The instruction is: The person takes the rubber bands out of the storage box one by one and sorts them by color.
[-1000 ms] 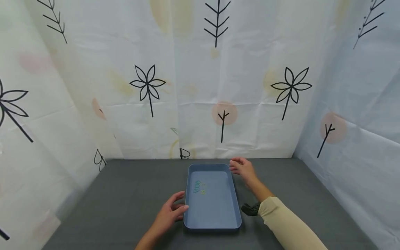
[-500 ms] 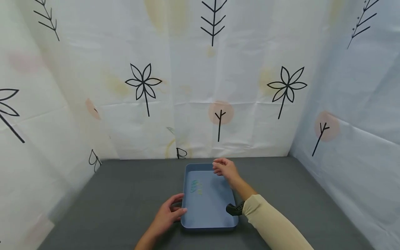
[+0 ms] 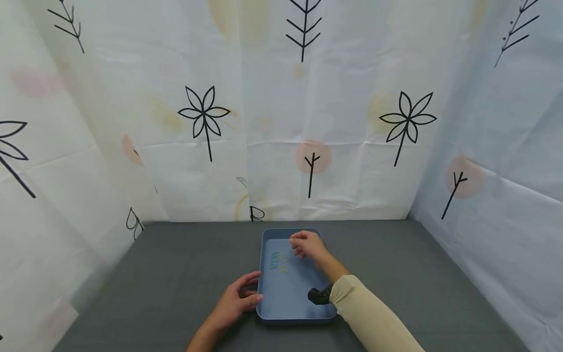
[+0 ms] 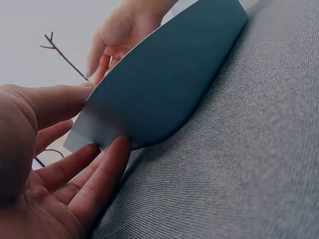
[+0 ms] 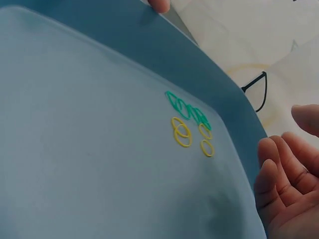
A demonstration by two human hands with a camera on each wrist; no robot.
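Note:
A shallow blue tray (image 3: 303, 298) lies on the dark grey table. Thin green rubber bands (image 5: 192, 109) form a cluster on its floor, and several yellow rubber bands (image 5: 182, 134) lie beside them. My left hand (image 3: 235, 299) holds the tray's left side; in the left wrist view its thumb rests at the rim and its fingertips press the outer wall. Over the tray's far part hovers my right hand (image 3: 309, 246), to the right of the bands. Its fingers are loosely bent, the thumb stands apart from them, and I see nothing held in the right wrist view.
The grey tabletop (image 3: 198, 259) extends around the tray. Pale cloth walls (image 3: 352, 186) with printed plants enclose the back and both sides. A black device (image 3: 320, 295) on my right wrist hangs above the tray's near right part.
My right hand has moved left from beyond the tray's far right corner to above its inside, closer to the rubber bands. My left hand stays at the left rim.

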